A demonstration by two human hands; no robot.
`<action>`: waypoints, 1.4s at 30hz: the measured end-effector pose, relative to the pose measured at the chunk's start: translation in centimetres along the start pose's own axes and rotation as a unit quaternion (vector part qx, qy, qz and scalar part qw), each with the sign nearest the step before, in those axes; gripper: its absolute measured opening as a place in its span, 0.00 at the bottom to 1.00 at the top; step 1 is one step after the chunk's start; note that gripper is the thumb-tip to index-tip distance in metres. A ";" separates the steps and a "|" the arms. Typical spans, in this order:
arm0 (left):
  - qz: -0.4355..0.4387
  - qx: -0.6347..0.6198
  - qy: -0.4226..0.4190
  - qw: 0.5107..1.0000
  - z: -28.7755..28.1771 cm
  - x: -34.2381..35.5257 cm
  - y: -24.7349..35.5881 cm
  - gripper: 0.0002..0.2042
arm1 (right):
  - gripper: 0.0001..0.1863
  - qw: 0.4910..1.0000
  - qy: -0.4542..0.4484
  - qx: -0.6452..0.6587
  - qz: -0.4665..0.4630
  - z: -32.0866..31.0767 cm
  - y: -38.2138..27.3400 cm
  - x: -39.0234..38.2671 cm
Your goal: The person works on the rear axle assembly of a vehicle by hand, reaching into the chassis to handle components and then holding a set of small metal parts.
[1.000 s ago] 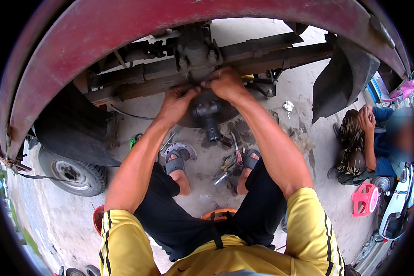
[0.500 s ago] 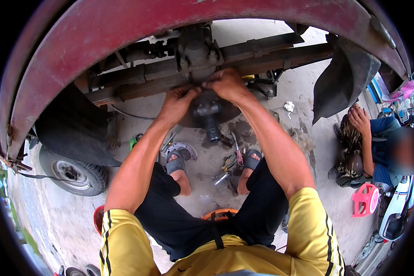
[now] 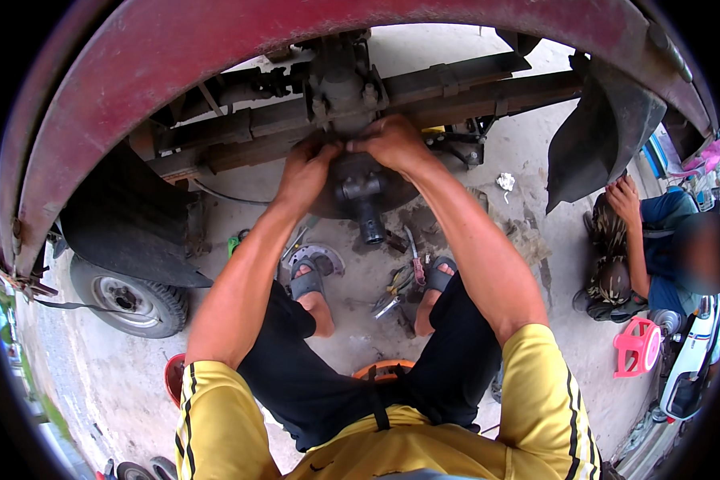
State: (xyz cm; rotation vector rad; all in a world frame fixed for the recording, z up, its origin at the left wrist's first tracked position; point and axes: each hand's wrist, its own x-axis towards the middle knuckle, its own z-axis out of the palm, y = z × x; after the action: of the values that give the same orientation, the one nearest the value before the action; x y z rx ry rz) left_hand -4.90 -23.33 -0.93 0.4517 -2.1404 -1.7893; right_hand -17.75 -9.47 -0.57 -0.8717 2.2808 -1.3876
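Both of my hands are at the top of a dark, greasy axle hub [image 3: 360, 188], just below the leaf spring [image 3: 252, 152]. My left hand [image 3: 309, 166] is closed, thumb and fingers pinched against the hub's upper left side. Close beside it, my right hand [image 3: 390, 144] is also closed, fingers curled at the upper right of the hub. Whatever is between the fingertips is too small or hidden to make out. From the hub a black spindle [image 3: 370, 228] sticks out toward me, with a round dark plate behind it.
A red fender [image 3: 296, 24] arches overhead, with black rubber flaps [image 3: 604, 132] at the sides. A wheel [image 3: 128, 300] lies at left. Between my feet are pliers [image 3: 418, 268] and other tools. At right a person [image 3: 632, 248] sits near a pink stool [image 3: 638, 347].
My left hand has shifted slightly up and left, and my right hand slightly left and up. Both stay at the hub's top. The person at right has moved slightly.
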 end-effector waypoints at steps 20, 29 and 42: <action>-0.044 0.031 0.049 0.997 0.8 0.5 -1.1 0.16 | 0.26 0.980 -0.070 0.031 0.186 -0.7 -3.4 -0.4; -0.094 -0.021 0.044 0.994 0.8 0.3 -0.2 0.22 | 0.27 0.957 -0.113 0.108 0.243 -0.1 -0.5 1.4; -0.069 -0.029 0.050 0.996 1.1 0.6 -0.3 0.18 | 0.29 0.947 -0.134 0.137 0.258 -0.8 -1.1 1.3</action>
State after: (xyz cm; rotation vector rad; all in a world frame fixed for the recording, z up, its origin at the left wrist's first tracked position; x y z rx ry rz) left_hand -5.89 -22.63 -1.43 0.6738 -2.0283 -1.8548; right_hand -18.79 -10.14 0.85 -0.3147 1.8645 -1.2151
